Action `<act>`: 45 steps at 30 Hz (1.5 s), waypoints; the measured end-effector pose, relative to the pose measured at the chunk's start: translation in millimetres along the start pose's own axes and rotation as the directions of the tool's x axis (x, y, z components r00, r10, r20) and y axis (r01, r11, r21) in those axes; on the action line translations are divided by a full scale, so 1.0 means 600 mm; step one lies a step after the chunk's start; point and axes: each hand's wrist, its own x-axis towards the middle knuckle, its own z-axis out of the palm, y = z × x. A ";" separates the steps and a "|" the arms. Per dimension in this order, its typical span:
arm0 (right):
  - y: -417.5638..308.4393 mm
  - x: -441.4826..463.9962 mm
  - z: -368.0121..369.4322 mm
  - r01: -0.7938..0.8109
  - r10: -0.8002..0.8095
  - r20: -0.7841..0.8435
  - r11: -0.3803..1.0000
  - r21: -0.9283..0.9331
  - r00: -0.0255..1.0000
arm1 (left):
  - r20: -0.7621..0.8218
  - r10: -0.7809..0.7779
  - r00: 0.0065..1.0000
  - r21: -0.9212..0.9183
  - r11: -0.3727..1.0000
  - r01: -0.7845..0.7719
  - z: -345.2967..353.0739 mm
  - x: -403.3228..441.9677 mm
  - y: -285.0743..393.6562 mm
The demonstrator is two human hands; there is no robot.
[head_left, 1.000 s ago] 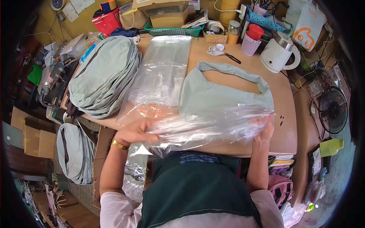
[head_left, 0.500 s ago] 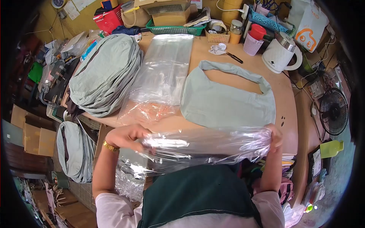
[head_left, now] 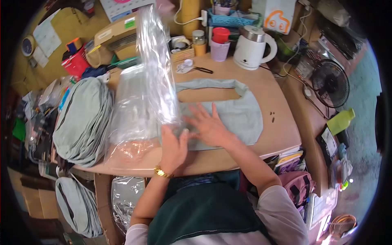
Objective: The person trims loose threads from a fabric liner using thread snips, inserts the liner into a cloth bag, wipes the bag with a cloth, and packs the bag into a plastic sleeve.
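A pale grey-green cloth shoulder bag (head_left: pixel 241 118) lies flat on the table (head_left: pixel 281 134), its strap loop toward the back. My right hand (head_left: pixel 209 125) rests on its left part with fingers spread. Closed at the bag's left edge, my left hand (head_left: pixel 173 148) grips the lower end of a long clear plastic bag (head_left: pixel 157 69). That plastic stretches up and away from me, blurred at its top, and covers the cloth bag's left edge. To its left lies a pile of flat clear plastic bags (head_left: pixel 128 106).
A thick stack of folded cloth bags (head_left: pixel 83 118) sits at the table's left, with more cloth bags (head_left: pixel 79 206) hanging below. A white kettle (head_left: pixel 248 51), a lilac cup (head_left: pixel 219 50) and a black-handled tool (head_left: pixel 203 70) are at the back. A fan (head_left: pixel 330 83) stands right.
The plastic bag was stretched sideways between both hands near my body; now it extends away, in my left hand only. My right hand let go and moved onto the cloth bag. The view shifted.
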 end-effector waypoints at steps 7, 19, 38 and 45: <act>0.143 -0.155 -0.021 -0.343 0.365 0.046 0.904 -0.257 0.930 | 0.158 -0.178 0.971 0.203 0.968 0.144 0.021 0.022 -0.067; 0.045 -0.289 -0.079 -0.055 0.053 0.029 0.997 0.060 0.998 | 0.229 -0.062 0.971 0.376 0.926 -0.030 0.071 0.010 -0.006; 0.054 0.138 -0.011 0.052 -0.241 0.507 0.932 0.358 0.828 | 0.074 -0.569 0.819 -0.684 0.569 0.456 -0.250 -0.037 -0.056; 0.006 0.144 -0.022 0.183 -0.299 0.328 0.922 0.341 0.896 | -0.079 -0.659 0.748 0.038 0.748 0.662 -0.361 -0.038 -0.111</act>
